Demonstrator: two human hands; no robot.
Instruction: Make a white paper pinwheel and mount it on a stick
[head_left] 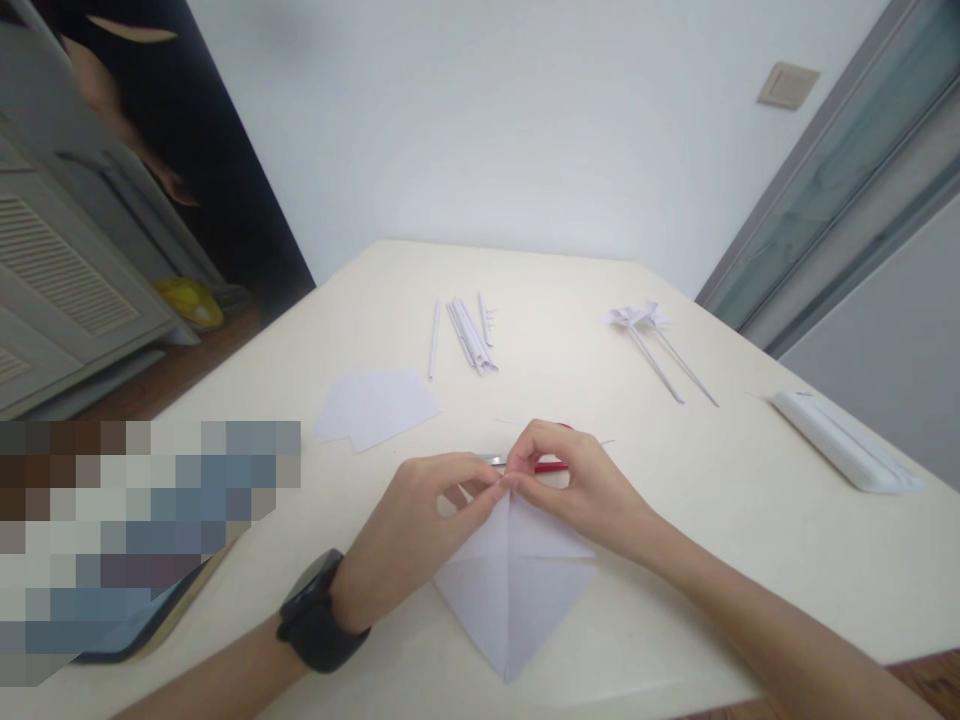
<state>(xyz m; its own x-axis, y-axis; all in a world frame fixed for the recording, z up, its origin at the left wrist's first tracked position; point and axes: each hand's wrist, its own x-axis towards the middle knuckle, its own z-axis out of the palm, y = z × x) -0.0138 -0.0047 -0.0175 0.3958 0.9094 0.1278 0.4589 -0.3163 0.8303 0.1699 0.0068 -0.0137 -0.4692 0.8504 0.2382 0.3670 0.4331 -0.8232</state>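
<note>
This looks like a room in a home. At the left edge of the frame stands a pale cabinet [56, 265] with louvred door panels, the household-furniture kind, above a brown wood-look floor [142, 390]. A plain white wall [525, 130] fills the top centre, with a beige wall switch [789, 85] at upper right. Beside it, grey-framed glazed panels [862, 165] run down the right side. The cream table [570, 280] across the middle reaches that wall. Which room it is cannot be told.
</note>
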